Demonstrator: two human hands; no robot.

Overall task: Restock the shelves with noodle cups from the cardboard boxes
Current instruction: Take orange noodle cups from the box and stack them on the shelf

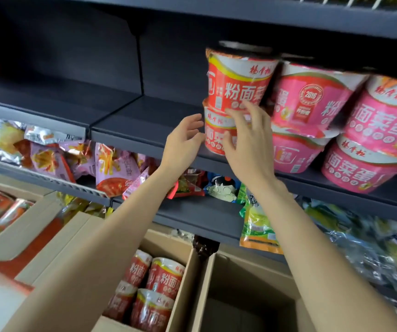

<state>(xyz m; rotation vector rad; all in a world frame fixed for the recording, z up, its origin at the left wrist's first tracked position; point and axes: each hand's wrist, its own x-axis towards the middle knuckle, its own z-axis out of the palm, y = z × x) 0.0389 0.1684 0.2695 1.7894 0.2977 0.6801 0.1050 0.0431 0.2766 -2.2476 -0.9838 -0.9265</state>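
Observation:
Two red noodle cups stand stacked on the dark shelf (144, 121): the upper red cup (239, 80) sits on the lower red cup (216, 135). My left hand (184, 140) hovers just left of the lower cup with fingers spread. My right hand (247, 137) is in front of the stack, fingers spread, fingertips near the upper cup's base; contact is unclear. Neither hand holds anything. Pink noodle cups (312, 99) are stacked to the right. A cardboard box (187, 279) below holds several red cups (161, 276).
An open cardboard box (247, 295) stands right of the full one, and more boxes (25, 226) lie at the left. Snack bags (111, 168) fill the lower shelf. The shelf left of the red stack is bare. Another shelf (264, 17) hangs close above the cups.

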